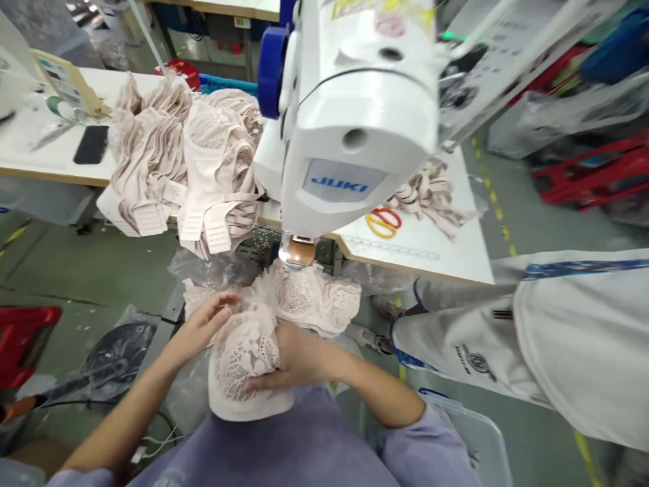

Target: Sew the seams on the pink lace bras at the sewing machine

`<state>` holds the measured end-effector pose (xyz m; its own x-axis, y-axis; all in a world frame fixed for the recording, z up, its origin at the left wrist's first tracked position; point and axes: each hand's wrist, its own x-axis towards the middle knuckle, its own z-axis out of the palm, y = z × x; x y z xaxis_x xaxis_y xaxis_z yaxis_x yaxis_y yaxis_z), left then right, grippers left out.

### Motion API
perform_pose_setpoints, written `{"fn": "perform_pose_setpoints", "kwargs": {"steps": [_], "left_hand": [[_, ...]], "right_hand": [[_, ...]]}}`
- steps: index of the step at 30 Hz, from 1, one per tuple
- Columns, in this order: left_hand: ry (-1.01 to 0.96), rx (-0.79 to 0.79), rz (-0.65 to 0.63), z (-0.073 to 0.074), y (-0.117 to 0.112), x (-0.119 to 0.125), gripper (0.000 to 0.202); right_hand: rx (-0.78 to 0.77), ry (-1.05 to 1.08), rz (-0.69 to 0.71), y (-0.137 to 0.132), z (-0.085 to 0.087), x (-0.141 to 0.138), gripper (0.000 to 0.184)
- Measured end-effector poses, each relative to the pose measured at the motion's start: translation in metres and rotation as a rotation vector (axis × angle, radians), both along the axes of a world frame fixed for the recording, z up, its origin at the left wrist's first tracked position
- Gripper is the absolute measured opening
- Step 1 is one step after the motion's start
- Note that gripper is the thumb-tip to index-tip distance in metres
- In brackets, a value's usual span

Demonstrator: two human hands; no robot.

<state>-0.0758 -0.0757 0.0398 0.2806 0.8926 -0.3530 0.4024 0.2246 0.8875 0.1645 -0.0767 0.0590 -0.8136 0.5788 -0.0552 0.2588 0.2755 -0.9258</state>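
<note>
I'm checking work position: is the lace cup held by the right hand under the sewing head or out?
Out: the lace cup in the right hand is in front of the lilac top, short of the sewing head.

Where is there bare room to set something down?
Near right corner of the white table, by the ruler and cloth straps; a narrow front strip left of the phone. Crowded: below the sewing machine, where the right hand holds a lace bra, and under the bra piles.
</note>
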Motion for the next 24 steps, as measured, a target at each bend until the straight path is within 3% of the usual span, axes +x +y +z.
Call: {"fn": "perform_pose_setpoints", "kwargs": {"steps": [3,6,9,11,13,14,15,16,18,22,24], "left_hand": [[-0.247,-0.355,-0.202,-0.017,0.025,0.02,0.04],[-0.336,-0.444,-0.285,-0.015,0.039,0.048,0.044],[-0.234,-0.237,-0.394,0.007,0.048,0.078,0.044],[-0.149,-0.013,-0.46,0.026,0.05,0.096,0.046],[-0.116,0.145,-0.522,0.042,0.051,0.111,0.046],[-0.111,0.196,-0.561,0.048,0.052,0.117,0.045],[-0.1,0.24,-0.599,0.052,0.052,0.122,0.044],[-0.072,0.29,-0.622,0.055,0.053,0.125,0.043],[0.034,0.383,-0.585,0.057,0.059,0.127,0.045],[0.183,0.383,-0.261,0.059,0.082,0.117,0.047],[0.169,0.325,-0.178,0.06,0.097,0.112,0.036]], "right_hand": [[0.019,-0.029,-0.109,-0.011,0.032,0.04,0.029],[-0.054,-0.13,-0.178,-0.02,0.05,0.081,0.028],[-0.116,-0.221,-0.076,-0.02,0.052,0.12,0.032],[-0.073,-0.293,-0.224,-0.014,0.046,0.136,0.043],[0.03,-0.294,-0.514,-0.006,0.036,0.138,0.073],[0.065,-0.252,-0.593,-0.002,0.029,0.134,0.086],[0.064,-0.196,-0.597,0.003,0.023,0.127,0.088],[0.033,-0.144,-0.567,0.008,0.016,0.12,0.078],[-0.057,-0.067,-0.56,0.019,0.003,0.104,0.045],[-0.104,0.043,-0.831,0.048,-0.012,0.085,0.048],[-0.126,0.072,-0.867,0.063,-0.014,0.082,0.047]]}}
